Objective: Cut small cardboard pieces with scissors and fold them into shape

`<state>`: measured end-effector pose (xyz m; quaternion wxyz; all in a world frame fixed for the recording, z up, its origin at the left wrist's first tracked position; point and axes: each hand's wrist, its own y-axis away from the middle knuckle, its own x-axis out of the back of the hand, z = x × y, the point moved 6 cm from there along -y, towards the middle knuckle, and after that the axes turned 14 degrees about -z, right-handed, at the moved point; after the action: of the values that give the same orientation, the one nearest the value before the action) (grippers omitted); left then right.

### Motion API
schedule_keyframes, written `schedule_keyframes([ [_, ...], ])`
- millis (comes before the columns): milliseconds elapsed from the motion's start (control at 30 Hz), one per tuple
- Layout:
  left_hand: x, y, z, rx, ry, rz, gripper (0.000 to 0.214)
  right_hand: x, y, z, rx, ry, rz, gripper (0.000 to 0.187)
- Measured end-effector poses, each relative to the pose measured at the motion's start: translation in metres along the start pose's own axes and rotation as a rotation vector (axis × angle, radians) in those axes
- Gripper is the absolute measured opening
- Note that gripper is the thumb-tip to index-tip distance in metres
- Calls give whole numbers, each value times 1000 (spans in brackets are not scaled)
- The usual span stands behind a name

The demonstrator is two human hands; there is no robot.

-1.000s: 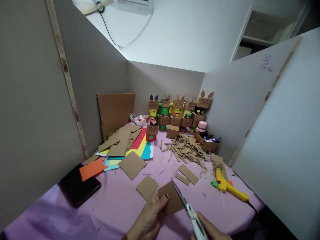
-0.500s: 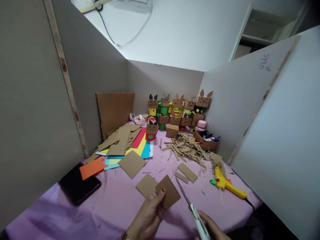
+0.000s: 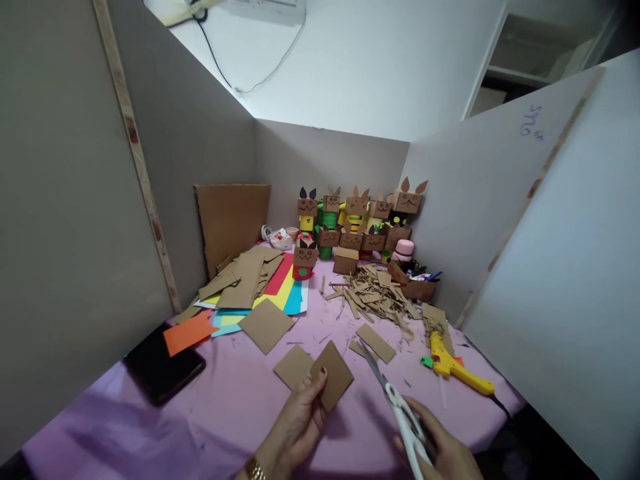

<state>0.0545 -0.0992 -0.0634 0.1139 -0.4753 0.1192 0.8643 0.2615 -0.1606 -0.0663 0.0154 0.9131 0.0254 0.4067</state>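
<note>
Near the front of the table my left hand (image 3: 305,413) pinches a square cardboard piece (image 3: 333,375) between thumb and fingers, tilted up off the cloth. To its right, my right hand (image 3: 437,440) grips white-handled scissors (image 3: 395,400), their blades pointing away and apart from the cardboard. Whether the blades are fully closed is hard to make out. A second cardboard square (image 3: 293,367) lies flat just behind my left hand, and another square (image 3: 267,325) rests farther back. Two cardboard strips, one of them the wider strip (image 3: 377,343), lie beyond the scissor tips.
A yellow glue gun (image 3: 460,370) lies at the right. Cardboard scraps (image 3: 377,297) are heaped behind. Several cardboard-headed figures (image 3: 356,203) stand at the back. At the left are coloured paper (image 3: 295,300), an orange sheet (image 3: 189,333) and a black phone-like slab (image 3: 163,373).
The held cardboard has turned and shifted slightly left in my left hand. My right hand has raised the scissors a little, showing more of their handles.
</note>
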Motion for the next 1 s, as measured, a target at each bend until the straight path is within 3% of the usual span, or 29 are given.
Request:
schedule_keyframes([
  [133,1,0,0,0,5,-8,30,12,-25,-14,-9,291,-51,51],
  [267,0,0,-2,26,-15,-62,29,10,-37,-26,99,380,-44,42],
  [467,-10,-1,-9,23,-242,-255,30,3,-32,-43,244,321,43,31],
  [633,-6,-1,-10,-44,-628,-318,22,7,-40,-27,199,319,114,22],
  [733,-10,2,-8,-91,-884,-373,16,11,-37,-31,262,130,135,27],
  [867,-22,8,-10,-107,-1127,-481,11,-7,-28,-55,365,-110,18,30],
  [1000,-26,9,-13,-84,-1184,-504,11,-24,-22,-63,388,5,173,40],
])
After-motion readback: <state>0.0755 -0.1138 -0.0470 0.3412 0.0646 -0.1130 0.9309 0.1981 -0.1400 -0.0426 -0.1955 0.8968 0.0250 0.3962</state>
